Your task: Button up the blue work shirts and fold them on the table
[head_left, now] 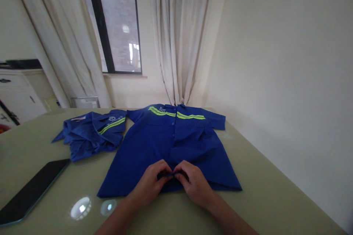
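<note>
A blue short-sleeved shirt [146,143] with yellow-green reflective stripes across the chest lies spread on the table, collar away from me and hem toward me. My left hand [154,178] pinches the front placket near the hem. Close beside it, my right hand [191,180] pinches the opposite front edge, and the fingertips of both hands almost meet at the middle. The cloth between them is slightly raised. Buttons show along the upper placket; whatever lies right between the fingertips is too small to make out.
A second blue shirt [93,136] lies crumpled to the left. Nearer on that side is a flat black panel [34,189] with a pale edge. The greenish table [264,198] meets a white wall [289,62] on the right. Curtains [182,36] and a window [118,22] stand behind.
</note>
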The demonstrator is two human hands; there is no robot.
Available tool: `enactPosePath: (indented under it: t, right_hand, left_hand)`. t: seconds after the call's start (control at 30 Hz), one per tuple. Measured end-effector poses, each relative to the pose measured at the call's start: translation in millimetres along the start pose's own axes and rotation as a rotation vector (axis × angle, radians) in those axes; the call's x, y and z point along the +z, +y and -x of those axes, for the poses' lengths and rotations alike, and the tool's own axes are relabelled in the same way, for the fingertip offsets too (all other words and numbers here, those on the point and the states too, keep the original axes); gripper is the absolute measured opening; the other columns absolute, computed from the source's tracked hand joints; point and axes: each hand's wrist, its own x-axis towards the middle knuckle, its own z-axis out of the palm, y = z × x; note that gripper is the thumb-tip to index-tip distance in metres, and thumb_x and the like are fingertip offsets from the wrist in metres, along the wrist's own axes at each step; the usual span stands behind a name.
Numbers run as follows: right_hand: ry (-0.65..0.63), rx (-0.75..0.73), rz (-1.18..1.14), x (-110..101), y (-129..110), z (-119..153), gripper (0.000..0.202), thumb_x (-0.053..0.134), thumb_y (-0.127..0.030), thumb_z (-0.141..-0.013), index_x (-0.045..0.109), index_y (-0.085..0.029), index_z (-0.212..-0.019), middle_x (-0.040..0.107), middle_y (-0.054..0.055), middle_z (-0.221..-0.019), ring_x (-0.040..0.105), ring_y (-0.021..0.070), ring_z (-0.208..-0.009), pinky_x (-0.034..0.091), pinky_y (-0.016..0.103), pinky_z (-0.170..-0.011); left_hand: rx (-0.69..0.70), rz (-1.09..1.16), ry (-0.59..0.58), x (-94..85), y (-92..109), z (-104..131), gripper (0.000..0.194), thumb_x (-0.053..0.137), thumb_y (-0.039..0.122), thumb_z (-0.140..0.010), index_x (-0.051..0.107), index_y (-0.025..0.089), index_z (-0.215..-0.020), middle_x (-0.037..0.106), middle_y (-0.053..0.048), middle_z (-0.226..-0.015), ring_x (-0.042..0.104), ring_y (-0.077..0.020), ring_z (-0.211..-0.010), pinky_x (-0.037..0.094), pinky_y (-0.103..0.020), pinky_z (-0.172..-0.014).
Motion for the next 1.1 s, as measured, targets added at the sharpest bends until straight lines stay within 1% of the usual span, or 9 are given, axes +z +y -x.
enactPosePath:
  t: [0.07, 0.17, 0.27, 0.4, 0.53, 0.73, 0.87, 1.0, 1.1]
  right_hand:
    - [-0.002, 0.003, -0.010, -1, 1, -1, 0.014, 0.061, -0.013, -0.092, 0.069, -0.023, -0.099, 0.068, 0.001, -0.093, 0.062, 0.0164, -0.083, 0.043, 0.026, -0.076]
    - [-0.008, 0.020, -0.013, -2, 2, -1, 0.014, 0.061, -0.012, -0.091, 0.068, -0.022, -0.098, 0.068, 0.001, -0.091, 0.061, 0.0162, -0.081, 0.043, 0.026, -0.074]
    - [-0.001, 0.021, 0.006, -1, 3, -1, 0.014, 0.062, -0.012, -0.090, 0.068, -0.022, -0.098, 0.068, 0.001, -0.089, 0.061, 0.0163, -0.080, 0.043, 0.027, -0.074]
    - [0.019, -0.009, 0.007, 0, 3, 0, 0.013, 0.061, -0.014, -0.093, 0.069, -0.022, -0.099, 0.069, 0.002, -0.092, 0.063, 0.0170, -0.084, 0.044, 0.027, -0.077]
    - [0.030, -0.010, -0.004, 0, 3, 0, 0.012, 0.061, -0.015, -0.094, 0.070, -0.022, -0.097, 0.070, 0.002, -0.092, 0.064, 0.0174, -0.085, 0.044, 0.027, -0.078]
    - [0.028, -0.013, 0.010, 0, 5, -1, 0.012, 0.063, -0.015, -0.094, 0.072, -0.023, -0.096, 0.072, 0.001, -0.092, 0.065, 0.0169, -0.085, 0.044, 0.026, -0.078]
    - [0.018, -0.026, 0.023, 1, 5, -2, 0.012, 0.061, -0.019, -0.097, 0.072, -0.023, -0.093, 0.072, 0.000, -0.089, 0.065, 0.0164, -0.083, 0.044, 0.026, -0.077]
    - [0.039, -0.032, 0.008, 1, 4, -1, 0.013, 0.059, -0.020, -0.098, 0.071, -0.022, -0.093, 0.071, 0.000, -0.088, 0.064, 0.0160, -0.081, 0.043, 0.026, -0.075]
    - [0.057, -0.047, -0.031, 0, 2, -1, 0.014, 0.058, -0.020, -0.098, 0.070, -0.022, -0.093, 0.070, 0.001, -0.087, 0.063, 0.0159, -0.080, 0.044, 0.025, -0.075]
  left_hand:
    - [0.001, -0.035, 0.016, 2.0, 0, 1, 0.006, 0.065, 0.023, -0.091, 0.071, 0.023, -0.091, 0.067, 0.000, -0.086, 0.061, -0.0156, -0.079, 0.044, -0.026, -0.073]
    - [0.010, -0.075, 0.039, 4.2, 1, 2, 0.011, 0.065, 0.019, -0.090, 0.072, 0.024, -0.097, 0.069, 0.001, -0.088, 0.061, -0.0160, -0.082, 0.044, -0.026, -0.077]
    - [0.019, -0.093, 0.027, 4.4, 2, 2, 0.011, 0.064, 0.018, -0.091, 0.071, 0.024, -0.096, 0.068, 0.001, -0.089, 0.062, -0.0160, -0.083, 0.044, -0.026, -0.077]
    - [0.047, -0.115, 0.022, 3.6, 3, 2, 0.013, 0.059, 0.019, -0.095, 0.070, 0.024, -0.097, 0.066, -0.001, -0.095, 0.062, -0.0166, -0.089, 0.045, -0.027, -0.081]
    - [0.060, -0.088, -0.026, 1.3, 5, 2, 0.016, 0.055, 0.021, -0.098, 0.070, 0.025, -0.102, 0.064, -0.002, -0.101, 0.061, -0.0165, -0.094, 0.045, -0.027, -0.085]
    - [0.043, -0.049, -0.112, -2.9, 7, 1, 0.014, 0.056, 0.024, -0.096, 0.070, 0.023, -0.093, 0.063, -0.001, -0.096, 0.060, -0.0161, -0.092, 0.044, -0.027, -0.082]
    - [0.039, -0.190, -0.150, -0.1, 5, 2, 0.011, 0.056, 0.023, -0.094, 0.066, 0.022, -0.089, 0.064, -0.001, -0.095, 0.058, -0.0174, -0.093, 0.042, -0.029, -0.083]
    - [0.027, -0.312, -0.136, 5.1, 3, 3, 0.009, 0.053, 0.023, -0.093, 0.062, 0.021, -0.095, 0.065, -0.003, -0.100, 0.058, -0.0193, -0.094, 0.041, -0.033, -0.085]
    - [-0.014, -0.350, -0.119, 7.4, 4, 2, 0.011, 0.052, 0.023, -0.091, 0.062, 0.021, -0.094, 0.066, -0.003, -0.099, 0.058, -0.0200, -0.092, 0.041, -0.034, -0.084]
